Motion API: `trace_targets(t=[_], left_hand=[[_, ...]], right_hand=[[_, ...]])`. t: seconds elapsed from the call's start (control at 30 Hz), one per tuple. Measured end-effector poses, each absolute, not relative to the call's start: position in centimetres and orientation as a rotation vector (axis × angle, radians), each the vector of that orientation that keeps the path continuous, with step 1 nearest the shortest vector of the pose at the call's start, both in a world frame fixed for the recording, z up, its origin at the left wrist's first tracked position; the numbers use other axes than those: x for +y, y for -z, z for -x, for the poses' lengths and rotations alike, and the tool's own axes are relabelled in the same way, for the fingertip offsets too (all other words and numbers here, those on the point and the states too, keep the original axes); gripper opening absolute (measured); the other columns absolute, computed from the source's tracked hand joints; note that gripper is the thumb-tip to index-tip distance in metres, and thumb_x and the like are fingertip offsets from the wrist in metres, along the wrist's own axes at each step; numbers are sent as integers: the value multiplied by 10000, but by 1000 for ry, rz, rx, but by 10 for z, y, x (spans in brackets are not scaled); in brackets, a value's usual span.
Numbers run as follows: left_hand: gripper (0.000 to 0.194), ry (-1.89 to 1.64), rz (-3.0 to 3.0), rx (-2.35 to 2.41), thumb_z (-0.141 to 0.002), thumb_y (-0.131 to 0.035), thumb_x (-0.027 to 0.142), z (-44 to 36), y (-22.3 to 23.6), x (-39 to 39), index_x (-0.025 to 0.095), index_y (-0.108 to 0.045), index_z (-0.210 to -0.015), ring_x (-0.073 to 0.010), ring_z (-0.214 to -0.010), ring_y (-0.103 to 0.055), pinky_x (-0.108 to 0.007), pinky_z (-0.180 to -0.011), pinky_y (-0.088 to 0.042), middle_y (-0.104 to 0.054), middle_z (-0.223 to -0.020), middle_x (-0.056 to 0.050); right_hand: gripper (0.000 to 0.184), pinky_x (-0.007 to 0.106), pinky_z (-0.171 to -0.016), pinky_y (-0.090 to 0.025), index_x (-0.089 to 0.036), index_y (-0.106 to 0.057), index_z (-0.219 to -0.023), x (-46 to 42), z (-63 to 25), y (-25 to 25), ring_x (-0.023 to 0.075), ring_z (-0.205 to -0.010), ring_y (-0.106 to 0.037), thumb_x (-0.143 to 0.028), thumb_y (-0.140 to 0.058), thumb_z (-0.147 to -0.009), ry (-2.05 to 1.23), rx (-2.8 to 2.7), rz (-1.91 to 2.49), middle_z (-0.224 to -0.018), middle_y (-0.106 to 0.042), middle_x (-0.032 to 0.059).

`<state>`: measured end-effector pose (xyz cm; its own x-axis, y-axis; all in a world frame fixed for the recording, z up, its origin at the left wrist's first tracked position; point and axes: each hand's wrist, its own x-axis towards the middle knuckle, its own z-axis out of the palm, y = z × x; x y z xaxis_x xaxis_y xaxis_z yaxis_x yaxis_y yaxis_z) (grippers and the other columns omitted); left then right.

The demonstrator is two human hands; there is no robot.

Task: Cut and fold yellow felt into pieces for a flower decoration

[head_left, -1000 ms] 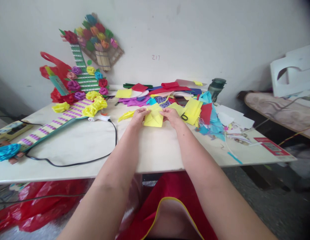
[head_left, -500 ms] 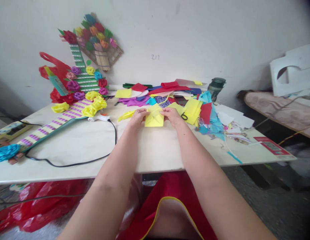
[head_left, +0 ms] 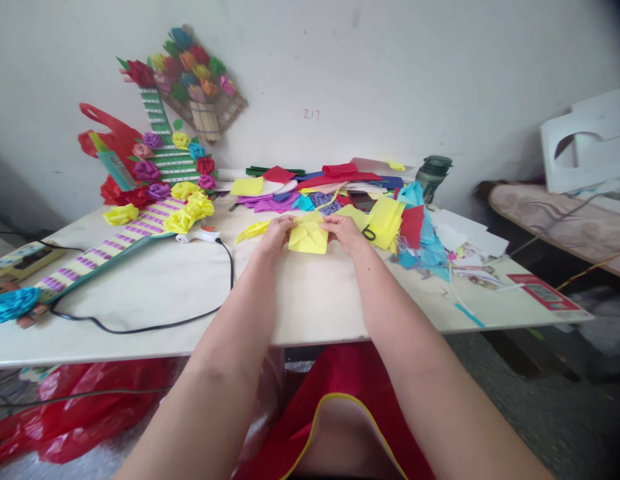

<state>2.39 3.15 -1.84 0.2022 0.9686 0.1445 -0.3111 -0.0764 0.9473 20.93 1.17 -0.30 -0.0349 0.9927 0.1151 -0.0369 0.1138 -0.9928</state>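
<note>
A small square of yellow crepe paper (head_left: pixel 309 239) with creases across it is held up over the white table. My left hand (head_left: pixel 279 235) pinches its left edge, and my right hand (head_left: pixel 342 231) grips the right edge with thumb and fingers. Just left of my left hand lies a twisted yellow paper piece (head_left: pixel 252 231). Beside my right hand are more yellow sheets (head_left: pixel 387 221), with a black scissor handle (head_left: pixel 369 233) showing at their edge.
A white glue gun (head_left: pixel 199 237) and its black cord lie to the left, near a flower-covered guitar-shaped craft (head_left: pixel 110 250). Coloured paper (head_left: pixel 275 200) is piled along the wall. A dark bottle (head_left: pixel 434 177) stands at back right, near blue paper scraps (head_left: pixel 426 240).
Both hands stay almost in place on the yellow paper square. Its upper edge and creases have shifted very slightly.
</note>
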Motion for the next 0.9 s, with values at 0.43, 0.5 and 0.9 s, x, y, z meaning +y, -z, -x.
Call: trace_targets(t=[0.43, 0.5, 0.9], left_hand=[[260, -1293, -1171, 824, -557, -609, 190, -26, 11, 23, 147, -660, -809, -123, -496, -554, -233, -510, -419, -607, -564, 13], [240, -1303, -1146, 833, -548, -604, 181, -28, 7, 19, 146, -655, -781, -125, -500, -557, -238, -520, -430, -612, -561, 14], [137, -1284, -1177, 874, -571, -584, 198, -29, 9, 21, 159, -629, -695, -142, -479, -525, -265, -494, -403, -575, -527, 1]], right_hand=[[226, 241, -512, -438, -145, -764, -801, 14, -209, 5, 118, -546, -559, -195, -690, -593, -1164, -1270, 1004, -653, -694, 15], [227, 238, -509, -435, -146, -763, -793, 14, -209, 6, 114, -541, -553, -204, -690, -587, -1154, -1274, 994, -651, -692, 15], [245, 246, -485, -410, -135, -738, -717, 11, -210, 6, 132, -532, -534, -311, -586, -637, -1173, -1314, 891, -584, -634, 25]])
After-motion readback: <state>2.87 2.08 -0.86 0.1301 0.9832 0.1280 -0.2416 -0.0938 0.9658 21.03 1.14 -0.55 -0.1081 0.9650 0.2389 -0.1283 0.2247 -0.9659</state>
